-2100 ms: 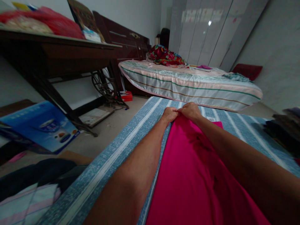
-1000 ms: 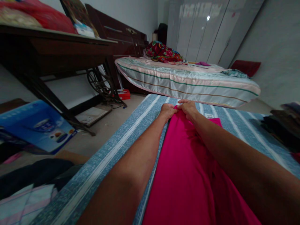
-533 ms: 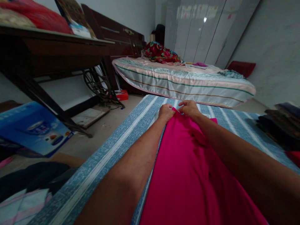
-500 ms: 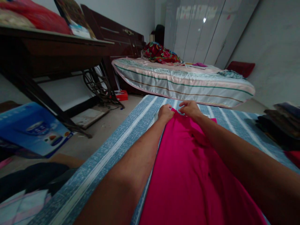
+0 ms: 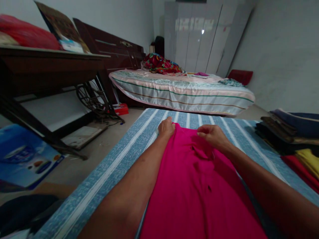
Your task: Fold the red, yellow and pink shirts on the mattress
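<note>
A bright pink garment (image 5: 179, 186) lies lengthwise over the blue-and-white striped bed cover (image 5: 119, 156), its near part running out of the bottom of the view. A loose fold and a few small dark spots show on its upper middle. My left hand (image 5: 166, 127) is closed on the garment's far left corner. At the far right of the same edge, my right hand (image 5: 211, 134) pinches the cloth between thumb and fingers. Both arms stretch forward on either side of the garment. What kind of garment it is, I cannot tell.
On the right lie stacked folded clothes (image 5: 286, 132), with red and yellow cloth (image 5: 309, 161) nearer. A treadle sewing table (image 5: 50, 63) and a blue box (image 5: 25, 156) stand left. Beyond is another bed (image 5: 179, 91) before a white wardrobe (image 5: 194, 39).
My right hand has moved right along the garment's far edge, from loosely curled to pinching it. The far edge is spread wider. The view has shifted, showing more of the clothes stack.
</note>
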`<state>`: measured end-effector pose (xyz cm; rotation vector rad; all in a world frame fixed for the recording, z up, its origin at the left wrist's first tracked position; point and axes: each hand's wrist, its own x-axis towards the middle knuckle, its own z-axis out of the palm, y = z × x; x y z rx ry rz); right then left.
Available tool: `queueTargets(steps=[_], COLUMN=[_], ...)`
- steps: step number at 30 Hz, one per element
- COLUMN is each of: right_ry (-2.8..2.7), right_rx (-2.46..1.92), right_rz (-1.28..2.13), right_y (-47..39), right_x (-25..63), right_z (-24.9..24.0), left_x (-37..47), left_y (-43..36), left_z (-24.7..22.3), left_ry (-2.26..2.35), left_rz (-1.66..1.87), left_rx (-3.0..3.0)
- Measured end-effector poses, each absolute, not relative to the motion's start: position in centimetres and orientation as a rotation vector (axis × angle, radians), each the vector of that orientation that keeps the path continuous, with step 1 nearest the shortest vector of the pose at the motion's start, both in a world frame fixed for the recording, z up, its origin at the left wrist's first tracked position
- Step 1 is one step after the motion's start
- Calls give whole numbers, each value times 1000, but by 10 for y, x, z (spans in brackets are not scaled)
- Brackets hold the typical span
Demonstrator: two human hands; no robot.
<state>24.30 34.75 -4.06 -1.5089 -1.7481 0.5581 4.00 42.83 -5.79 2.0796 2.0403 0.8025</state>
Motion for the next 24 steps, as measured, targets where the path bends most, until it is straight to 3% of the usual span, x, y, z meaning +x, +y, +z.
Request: queueTargets(steps=[14, 24], right_ry=[-2084, -2107], right_rx=[-1352, -1354], right_rz=[656, 487], right_y=[293, 298], right_x=[266, 264], right_z=[-40, -53], left_x=[41, 43], left_y=[422, 395], left_z=[-25, -48], left_ry=[2258, 1675], left_rz=[496, 421], left_rx=[2100, 2565])
